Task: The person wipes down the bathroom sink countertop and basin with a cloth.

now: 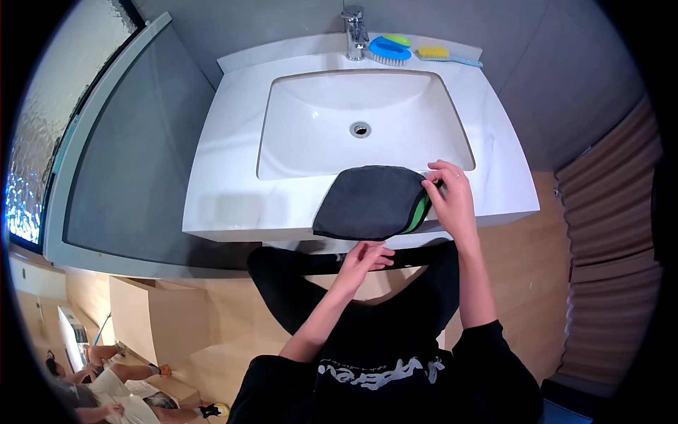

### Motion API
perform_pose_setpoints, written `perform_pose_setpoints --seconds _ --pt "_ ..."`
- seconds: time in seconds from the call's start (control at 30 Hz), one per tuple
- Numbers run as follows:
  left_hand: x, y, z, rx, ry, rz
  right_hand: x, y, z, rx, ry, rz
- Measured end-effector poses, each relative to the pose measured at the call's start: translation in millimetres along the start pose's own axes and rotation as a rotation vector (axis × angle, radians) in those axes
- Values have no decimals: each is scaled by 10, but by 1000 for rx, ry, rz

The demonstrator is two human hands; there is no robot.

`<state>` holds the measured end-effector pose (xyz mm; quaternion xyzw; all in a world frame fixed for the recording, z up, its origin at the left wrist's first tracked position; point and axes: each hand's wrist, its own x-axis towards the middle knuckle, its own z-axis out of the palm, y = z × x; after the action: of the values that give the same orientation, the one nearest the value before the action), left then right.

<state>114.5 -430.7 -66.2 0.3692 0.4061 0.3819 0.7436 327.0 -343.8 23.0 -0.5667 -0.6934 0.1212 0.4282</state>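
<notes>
A dark grey cloth item (pixel 371 201) with black edging and a green strip lies on the front of the white counter, reaching over its front edge. My right hand (pixel 450 194) is at its upper right corner, thumb and forefinger pinched on the edge. Just below its lower edge is my left hand (pixel 364 263), fingers apart and loosely curled, the fingertips close to the cloth. Whether they touch it is unclear.
Behind the cloth is a white sink (pixel 304 127) with a chrome faucet (pixel 355 34). A blue and green brush (pixel 390 51) and a yellow-headed brush (pixel 448 56) lie along the back. Another person (pixel 116 389) sits at the lower left near a cardboard box (pixel 152 318).
</notes>
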Motion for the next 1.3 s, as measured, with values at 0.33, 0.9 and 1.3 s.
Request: perform_pose_setpoints --seconds 0.33,0.9,1.3 --pt "-119 106 70 -9 107 130 -166 -53 -77 11 47 84" --pt "-585 1069 -286 187 528 431 -384 -518 102 537 -56 299" --pt "-611 884 -238 1081 502 693 -325 -618 56 388 -208 67"
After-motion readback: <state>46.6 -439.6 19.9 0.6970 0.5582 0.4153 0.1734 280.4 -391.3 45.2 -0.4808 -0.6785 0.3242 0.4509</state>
